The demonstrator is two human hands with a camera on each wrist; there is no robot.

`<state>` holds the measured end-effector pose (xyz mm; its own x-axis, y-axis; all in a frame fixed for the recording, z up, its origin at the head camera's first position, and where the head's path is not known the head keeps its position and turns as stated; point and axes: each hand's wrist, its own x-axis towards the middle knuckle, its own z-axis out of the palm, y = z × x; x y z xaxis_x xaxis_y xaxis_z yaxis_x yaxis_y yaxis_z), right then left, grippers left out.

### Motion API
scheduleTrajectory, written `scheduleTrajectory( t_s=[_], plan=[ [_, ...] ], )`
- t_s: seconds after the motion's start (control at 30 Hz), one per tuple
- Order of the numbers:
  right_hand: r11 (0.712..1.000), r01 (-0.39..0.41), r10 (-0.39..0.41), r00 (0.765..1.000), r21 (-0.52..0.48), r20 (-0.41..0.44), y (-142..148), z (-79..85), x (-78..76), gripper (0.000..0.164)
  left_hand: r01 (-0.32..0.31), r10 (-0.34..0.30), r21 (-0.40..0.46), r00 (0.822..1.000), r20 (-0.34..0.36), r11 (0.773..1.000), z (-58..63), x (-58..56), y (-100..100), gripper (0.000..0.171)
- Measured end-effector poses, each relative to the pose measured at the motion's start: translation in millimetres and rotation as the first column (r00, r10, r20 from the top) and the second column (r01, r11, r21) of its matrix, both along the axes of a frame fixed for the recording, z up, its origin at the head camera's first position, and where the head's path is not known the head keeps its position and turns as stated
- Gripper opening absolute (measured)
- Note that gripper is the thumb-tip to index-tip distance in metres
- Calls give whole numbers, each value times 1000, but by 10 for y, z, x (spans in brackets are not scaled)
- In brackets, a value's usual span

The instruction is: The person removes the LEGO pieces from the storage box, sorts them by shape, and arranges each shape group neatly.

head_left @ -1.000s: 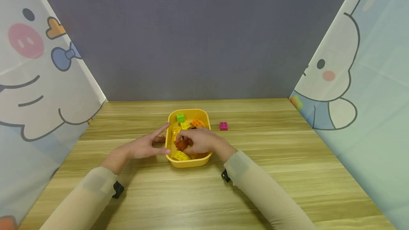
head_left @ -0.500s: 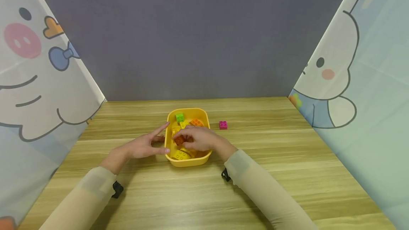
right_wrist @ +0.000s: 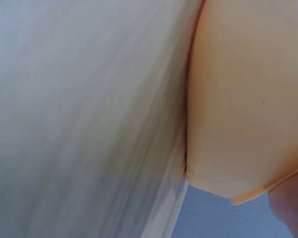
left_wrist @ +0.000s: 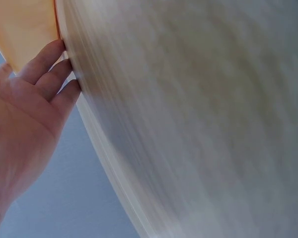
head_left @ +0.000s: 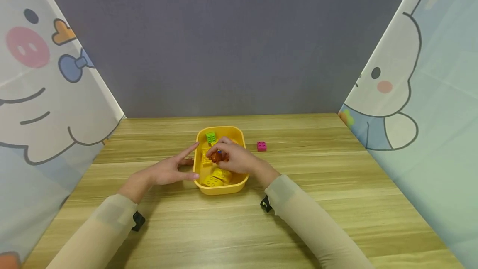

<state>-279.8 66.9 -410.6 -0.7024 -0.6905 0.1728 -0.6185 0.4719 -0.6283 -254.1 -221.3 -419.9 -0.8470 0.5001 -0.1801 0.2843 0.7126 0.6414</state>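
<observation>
One brown toy (head_left: 215, 157): your right hand (head_left: 238, 159), the nearer, pinches it inside or over the yellow tub (head_left: 221, 191), left of the palm (long axis unclear); your left hand (head_left: 167, 171), fingers spread, touches the tub's left side.

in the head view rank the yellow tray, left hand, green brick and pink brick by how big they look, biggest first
1. Yellow tray
2. Left hand
3. Green brick and pink brick: they look too alike in size to rank
</observation>
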Motion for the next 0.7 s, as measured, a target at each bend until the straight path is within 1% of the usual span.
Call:
scheduleTrajectory(
  t_s=[0.07,0.17,0.23,0.3,0.4,0.5,0.6,0.7],
  plan=[
    [998,14,-11,999,-57,49,6,-3,-7,41,-2,2,4,1000,4,1000,-1,0,2,104],
    [988,36,-16,991,-150,135,25,9,-26,42,-7,7,6,1000,16,1000,-5,-1,4,103],
    [981,52,-19,985,-185,174,63,45,-32,40,-12,12,4,1000,23,1000,-11,-2,5,103],
    [977,50,-10,982,-208,189,127,94,-44,40,-15,15,3,999,29,1000,-15,-5,8,103],
    [974,52,-15,986,-220,165,274,187,-58,39,-17,17,0,999,28,1000,-15,-7,9,103],
    [967,55,-33,995,-248,93,466,254,-85,39,-16,16,-3,1000,24,1000,-7,-6,7,103],
    [960,69,-68,998,-272,15,681,272,-122,38,-14,14,-6,1000,22,1000,3,-4,3,103],
    [949,101,-111,994,-298,-15,895,267,-152,38,-12,12,-4,1000,21,1000,9,-2,-4,103]
  ],
)
